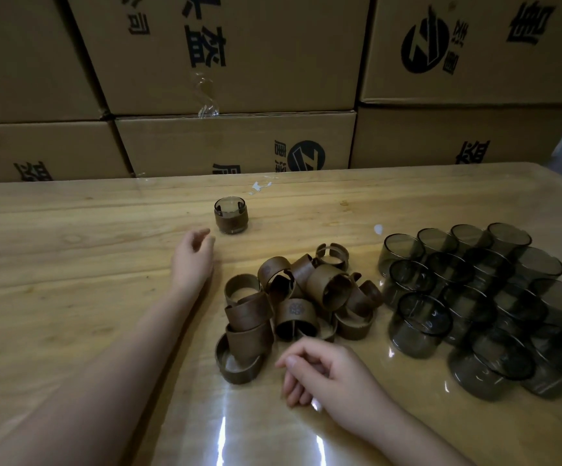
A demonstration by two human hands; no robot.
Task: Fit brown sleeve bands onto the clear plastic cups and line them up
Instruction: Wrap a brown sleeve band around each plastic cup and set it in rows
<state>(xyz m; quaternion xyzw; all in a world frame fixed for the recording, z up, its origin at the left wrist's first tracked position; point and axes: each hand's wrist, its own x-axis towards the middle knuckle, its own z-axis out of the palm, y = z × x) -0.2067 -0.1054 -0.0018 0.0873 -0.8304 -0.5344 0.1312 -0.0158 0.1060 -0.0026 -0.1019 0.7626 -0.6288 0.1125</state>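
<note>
One clear cup with a brown sleeve band fitted (231, 215) stands upright alone on the far middle of the wooden table (71, 264). My left hand (192, 260) lies just short of it and to its left, fingers loosely curled, holding nothing. A loose pile of several brown sleeve bands (293, 301) sits in the middle. Several bare, smoky clear cups (481, 304) are grouped on the right. My right hand (326, 375) rests on the table in front of the band pile, fingers loosely curled and empty.
Stacked cardboard boxes (232, 62) with black print form a wall right behind the table's far edge. A small white scrap (259, 186) lies near that edge, and a white speck (378, 229) lies beside the cups.
</note>
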